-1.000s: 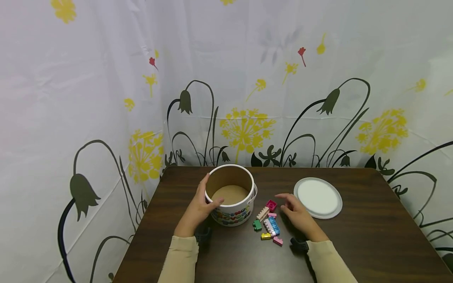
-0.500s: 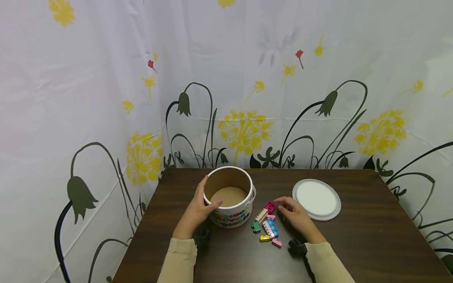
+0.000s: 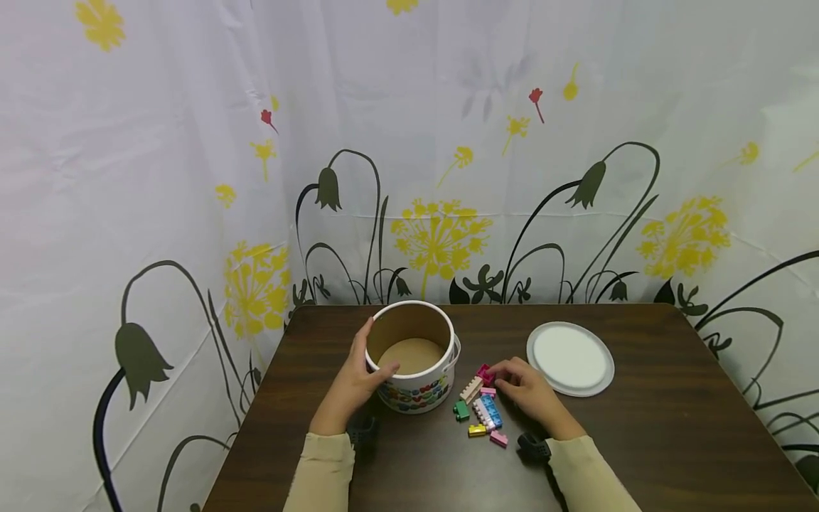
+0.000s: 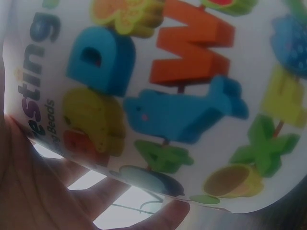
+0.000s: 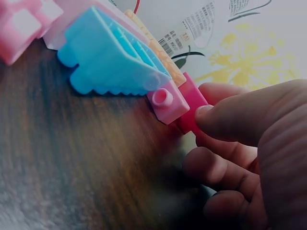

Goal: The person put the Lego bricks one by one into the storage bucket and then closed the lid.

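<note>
A white bucket (image 3: 416, 393) with a colourful printed side stands left of centre, and its brown inside shows. My left hand (image 3: 355, 375) grips it by the left side, thumb over the near rim; in the left wrist view the fingers spread along the printed wall. Several toy building bricks lie right of the bucket. At their far end my right hand (image 3: 527, 390) pinches a magenta brick (image 5: 193, 101) between thumb and forefinger, the other fingers curled below. Close by are a small pink brick (image 5: 168, 101), a blue brick (image 5: 112, 55) and a peach brick (image 3: 471, 389).
A green brick (image 3: 461, 410), a yellow brick (image 3: 476, 430) and another pink brick (image 3: 499, 439) lie nearer me. The round white lid (image 3: 569, 357) rests on the dark wooden table (image 3: 678, 419) behind the right hand. A flower-printed curtain (image 3: 409, 142) hangs behind the table.
My right hand has moved slightly left onto the magenta brick, and its fingers have closed on it. The left hand keeps its hold on the bucket.
</note>
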A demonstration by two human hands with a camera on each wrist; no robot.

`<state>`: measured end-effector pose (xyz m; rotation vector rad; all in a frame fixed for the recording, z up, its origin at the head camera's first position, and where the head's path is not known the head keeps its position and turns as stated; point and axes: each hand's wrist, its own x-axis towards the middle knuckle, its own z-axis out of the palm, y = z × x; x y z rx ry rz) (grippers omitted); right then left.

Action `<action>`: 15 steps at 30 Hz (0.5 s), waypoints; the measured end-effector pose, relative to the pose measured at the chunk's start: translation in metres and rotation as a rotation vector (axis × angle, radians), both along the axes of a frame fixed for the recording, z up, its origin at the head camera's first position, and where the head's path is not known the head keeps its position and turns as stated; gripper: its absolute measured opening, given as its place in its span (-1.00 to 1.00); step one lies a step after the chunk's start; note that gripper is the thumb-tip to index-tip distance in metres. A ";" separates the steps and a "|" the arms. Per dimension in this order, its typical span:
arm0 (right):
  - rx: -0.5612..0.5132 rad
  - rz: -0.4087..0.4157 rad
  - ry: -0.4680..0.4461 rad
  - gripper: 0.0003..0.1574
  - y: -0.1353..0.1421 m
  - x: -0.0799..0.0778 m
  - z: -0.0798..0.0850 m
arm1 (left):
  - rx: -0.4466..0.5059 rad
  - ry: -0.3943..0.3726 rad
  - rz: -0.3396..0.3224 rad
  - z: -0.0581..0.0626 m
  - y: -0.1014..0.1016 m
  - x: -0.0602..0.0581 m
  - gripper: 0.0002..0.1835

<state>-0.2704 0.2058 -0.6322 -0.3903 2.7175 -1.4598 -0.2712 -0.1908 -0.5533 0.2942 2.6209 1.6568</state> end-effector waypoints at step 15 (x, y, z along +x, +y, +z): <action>0.043 -0.019 0.022 -0.68 -0.005 0.000 0.001 | -0.023 0.005 -0.003 -0.001 -0.001 -0.001 0.19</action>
